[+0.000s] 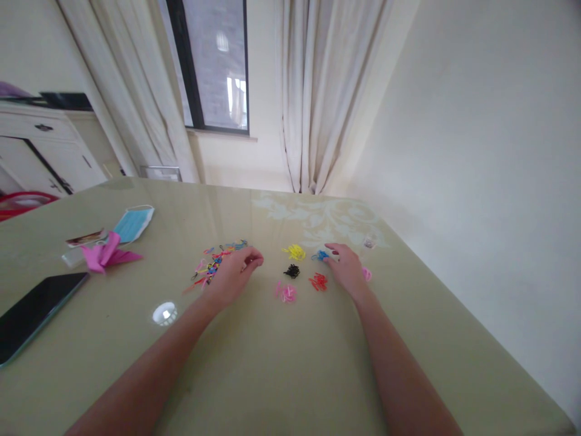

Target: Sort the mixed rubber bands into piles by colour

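My left hand [233,275] is closed in a pinch at the right side of a mixed heap of small coloured bands [213,264]. If anything is between its fingertips, I cannot make it out. My right hand [347,269] has thumb and index finger apart, at the edge of a little blue pile [320,255]. Between the two hands lie a yellow pile [295,252], a black pile [292,271], a red pile [318,281] and a pink pile [287,293]. Another pink bit [367,274] shows partly behind my right hand.
On the left of the glossy table [272,375] lie a phone [36,312], a pink folded-paper shape [108,253] and a blue face mask [134,224]. A small clear item [369,242] sits near the right edge. A wall [490,157] rises along the right.
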The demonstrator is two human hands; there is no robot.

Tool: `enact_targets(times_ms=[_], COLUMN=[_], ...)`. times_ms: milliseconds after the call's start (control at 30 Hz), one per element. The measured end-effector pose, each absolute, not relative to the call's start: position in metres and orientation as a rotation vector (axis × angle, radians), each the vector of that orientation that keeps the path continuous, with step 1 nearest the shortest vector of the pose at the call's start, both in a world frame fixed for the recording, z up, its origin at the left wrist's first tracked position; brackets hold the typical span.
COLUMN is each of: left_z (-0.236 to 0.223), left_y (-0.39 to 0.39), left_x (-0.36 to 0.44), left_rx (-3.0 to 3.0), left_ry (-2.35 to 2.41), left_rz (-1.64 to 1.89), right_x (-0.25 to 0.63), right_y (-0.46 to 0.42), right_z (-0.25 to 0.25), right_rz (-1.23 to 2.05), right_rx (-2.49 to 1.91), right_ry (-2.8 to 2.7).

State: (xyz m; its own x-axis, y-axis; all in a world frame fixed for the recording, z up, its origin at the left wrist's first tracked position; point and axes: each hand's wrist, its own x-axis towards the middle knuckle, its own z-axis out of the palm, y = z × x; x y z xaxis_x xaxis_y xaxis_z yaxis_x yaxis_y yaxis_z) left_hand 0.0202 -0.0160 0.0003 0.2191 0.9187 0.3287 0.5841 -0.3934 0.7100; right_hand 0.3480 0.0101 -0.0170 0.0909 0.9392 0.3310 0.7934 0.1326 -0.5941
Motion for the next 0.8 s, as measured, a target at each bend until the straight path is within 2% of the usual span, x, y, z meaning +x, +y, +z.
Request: enact_targets(times_ms=[167, 433, 800], left_z=[0.011, 0.025, 0.027], left_y=[-0.026, -0.044, -0.049], left_x=[0.032, 0.044, 0.048], left_rx=[1.727, 1.618, 1.628], left_ry=[1.018, 0.854, 0.815], left_rz=[1.275, 1.252, 1.248], right_x=[0.311, 0.25, 0.249], right_y=[-0.012, -0.049, -0.054], right_z=[0.007, 0.022, 0.024], right_rz=[0.346, 0.831, 0.769], right_rx=[-1.353, -0.909, -0.889], right_ry=[-1.562, -1.574, -1.604])
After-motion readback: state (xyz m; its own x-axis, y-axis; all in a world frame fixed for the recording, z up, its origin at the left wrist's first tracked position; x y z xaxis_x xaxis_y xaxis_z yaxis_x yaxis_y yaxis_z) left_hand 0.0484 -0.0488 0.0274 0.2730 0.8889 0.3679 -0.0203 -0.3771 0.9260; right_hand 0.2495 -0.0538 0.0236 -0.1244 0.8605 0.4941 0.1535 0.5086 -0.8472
